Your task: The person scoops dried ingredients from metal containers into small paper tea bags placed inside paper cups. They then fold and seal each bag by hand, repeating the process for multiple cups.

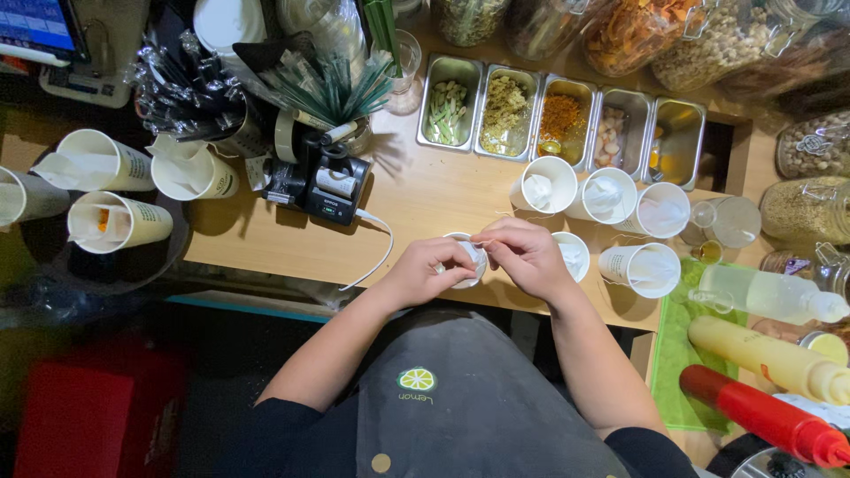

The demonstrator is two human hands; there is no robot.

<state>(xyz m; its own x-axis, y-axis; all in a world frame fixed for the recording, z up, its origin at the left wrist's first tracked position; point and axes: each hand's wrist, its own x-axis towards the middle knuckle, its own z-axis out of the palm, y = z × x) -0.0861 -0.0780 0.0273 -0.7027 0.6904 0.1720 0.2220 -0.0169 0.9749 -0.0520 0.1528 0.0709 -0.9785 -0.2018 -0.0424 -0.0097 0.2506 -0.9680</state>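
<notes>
Both hands on a white pouch amid paper cups, ingredient trays.

A light wooden counter is seen from above, lit warmly from overhead. Along its far edge a row of steel trays is set, with large glass jars ranged behind. A green mat is laid at the right end. The floor below is left in deep shadow, where a red box is dimly seen.
</notes>
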